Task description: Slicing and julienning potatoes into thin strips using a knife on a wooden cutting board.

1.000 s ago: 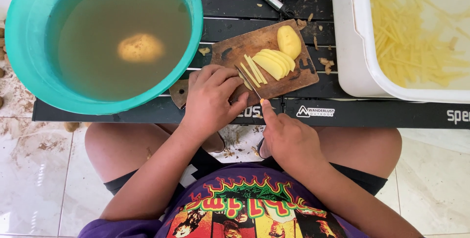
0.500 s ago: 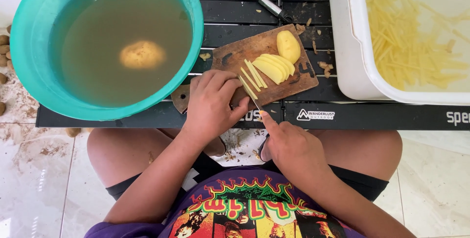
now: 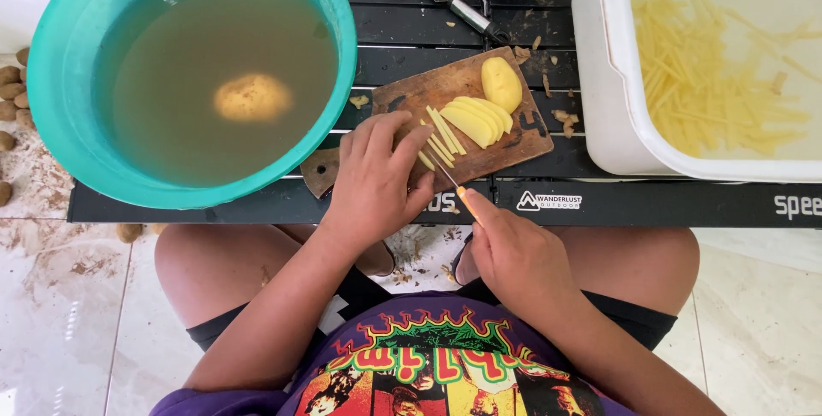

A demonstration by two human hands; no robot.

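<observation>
Since the earlier frame we see little change: both hands have kept their places at the board, the left shifted only slightly. At upper left stands the teal basin (image 3: 51,82) of murky water with one potato (image 3: 251,97) floating in it. Centre frame, our left hand (image 3: 374,185) lies flat, fingers loosely spread, pressing the cut sticks (image 3: 441,138) on the wooden cutting board (image 3: 428,91); fanned potato slices (image 3: 481,119) and a potato half (image 3: 501,84) lie just beyond. Our right hand (image 3: 514,258) is clenched around the orange-handled knife (image 3: 454,183), blade at the sticks. A white logo label (image 3: 549,201) marks the black table's edge (image 3: 651,204). At upper right, a white tub (image 3: 599,82) holds soaking strips (image 3: 711,82).
</observation>
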